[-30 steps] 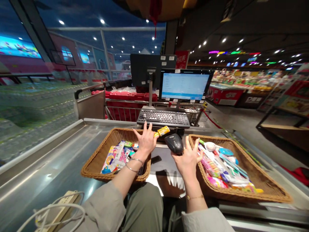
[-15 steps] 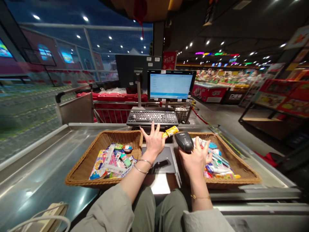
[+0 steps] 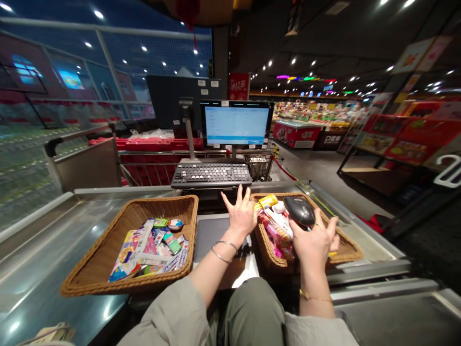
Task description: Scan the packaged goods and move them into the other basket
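Note:
A small yellow packet [image 3: 266, 202] is pinched in my left hand [image 3: 240, 217], its other fingers spread, at the near-left rim of the right wicker basket [image 3: 347, 252]. My right hand [image 3: 314, 240] grips a black handheld barcode scanner [image 3: 299, 210] over that same basket, with the scanner's head pointing left and away from me. Pink and white wrapped goods [image 3: 277, 229] lie in the basket under both hands, partly covered by them. On the left stands another wicker basket [image 3: 120, 223], holding several colourful packets [image 3: 153, 247].
A keyboard [image 3: 212, 174] and a lit monitor [image 3: 236, 125] stand beyond the baskets. Between the baskets is a grey flat plate [image 3: 212, 235]. The metal counter [image 3: 36, 250] runs along the left. Shopping carts and a red shelf [image 3: 406, 129] are farther off.
The view has turned to the right. My left hand has carried the yellow packet rightward to the right basket, and my right hand has shifted the scanner farther right over it.

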`<state>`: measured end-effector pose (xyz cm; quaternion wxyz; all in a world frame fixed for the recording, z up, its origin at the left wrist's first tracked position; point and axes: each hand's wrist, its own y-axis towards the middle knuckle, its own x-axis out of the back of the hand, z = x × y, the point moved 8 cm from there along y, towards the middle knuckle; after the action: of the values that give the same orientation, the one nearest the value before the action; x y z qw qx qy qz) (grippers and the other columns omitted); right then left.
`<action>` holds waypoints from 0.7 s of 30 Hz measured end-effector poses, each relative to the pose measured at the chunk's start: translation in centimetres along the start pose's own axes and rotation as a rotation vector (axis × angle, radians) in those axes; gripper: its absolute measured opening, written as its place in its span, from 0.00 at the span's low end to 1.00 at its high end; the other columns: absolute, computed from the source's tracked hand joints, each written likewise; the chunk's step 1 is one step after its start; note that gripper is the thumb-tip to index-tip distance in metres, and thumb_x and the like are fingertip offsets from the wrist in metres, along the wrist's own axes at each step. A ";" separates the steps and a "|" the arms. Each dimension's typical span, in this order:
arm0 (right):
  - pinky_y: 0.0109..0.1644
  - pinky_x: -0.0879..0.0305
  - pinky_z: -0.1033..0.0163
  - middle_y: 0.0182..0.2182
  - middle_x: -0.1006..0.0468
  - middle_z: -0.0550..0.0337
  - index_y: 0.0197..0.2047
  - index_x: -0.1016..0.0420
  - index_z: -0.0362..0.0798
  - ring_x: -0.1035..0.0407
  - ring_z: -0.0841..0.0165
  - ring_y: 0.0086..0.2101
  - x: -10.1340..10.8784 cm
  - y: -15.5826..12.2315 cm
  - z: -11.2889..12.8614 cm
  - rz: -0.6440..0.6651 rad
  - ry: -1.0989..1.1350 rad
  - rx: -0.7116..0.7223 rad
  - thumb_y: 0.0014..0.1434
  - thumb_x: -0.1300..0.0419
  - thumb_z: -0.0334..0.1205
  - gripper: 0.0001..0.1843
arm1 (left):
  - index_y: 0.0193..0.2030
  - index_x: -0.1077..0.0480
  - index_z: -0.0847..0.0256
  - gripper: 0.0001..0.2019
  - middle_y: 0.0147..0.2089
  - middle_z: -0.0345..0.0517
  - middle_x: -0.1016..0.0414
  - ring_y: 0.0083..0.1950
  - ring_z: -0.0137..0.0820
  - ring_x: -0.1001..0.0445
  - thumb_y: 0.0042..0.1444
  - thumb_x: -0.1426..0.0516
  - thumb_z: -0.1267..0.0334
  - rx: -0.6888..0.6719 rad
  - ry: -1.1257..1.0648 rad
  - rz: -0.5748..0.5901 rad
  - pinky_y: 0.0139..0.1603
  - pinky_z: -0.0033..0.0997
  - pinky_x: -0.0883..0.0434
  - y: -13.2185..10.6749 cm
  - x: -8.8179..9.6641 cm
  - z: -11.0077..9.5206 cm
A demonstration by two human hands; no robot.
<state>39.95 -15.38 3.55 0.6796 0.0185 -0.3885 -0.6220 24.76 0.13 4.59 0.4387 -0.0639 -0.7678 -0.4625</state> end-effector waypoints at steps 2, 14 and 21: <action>0.67 0.59 0.35 0.69 0.48 0.31 0.65 0.32 0.42 0.51 0.42 0.67 0.5 0.6 -1.1 -0.025 -0.002 -0.036 0.50 0.38 0.59 0.44 | 0.40 0.23 0.56 0.09 0.69 0.51 0.35 0.76 0.51 0.49 0.64 0.45 0.58 -0.015 -0.010 0.017 0.66 0.83 0.70 0.1 -0.5 -0.8; 0.66 0.56 0.34 0.64 0.37 0.32 0.63 0.29 0.42 0.50 0.43 0.67 2.6 2.4 -5.0 -0.124 -0.028 -0.145 0.50 0.35 0.58 0.42 | 0.46 0.24 0.54 0.10 0.71 0.49 0.37 0.76 0.52 0.52 0.65 0.46 0.56 -0.120 -0.066 0.111 0.65 0.86 0.69 0.4 -4.3 -5.0; 0.67 0.56 0.34 0.67 0.42 0.31 0.62 0.29 0.43 0.48 0.42 0.66 2.6 2.3 -5.2 -0.119 -0.033 -0.137 0.49 0.34 0.58 0.42 | 0.64 0.35 0.55 0.25 0.75 0.54 0.45 0.77 0.53 0.57 0.65 0.48 0.47 -0.168 -0.034 0.167 0.65 0.86 0.62 0.2 -5.3 -6.5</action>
<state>44.56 -19.49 2.42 0.6346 -0.0153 -0.3544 -0.6867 32.06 -3.18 2.09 0.4557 -0.1718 -0.7257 -0.4859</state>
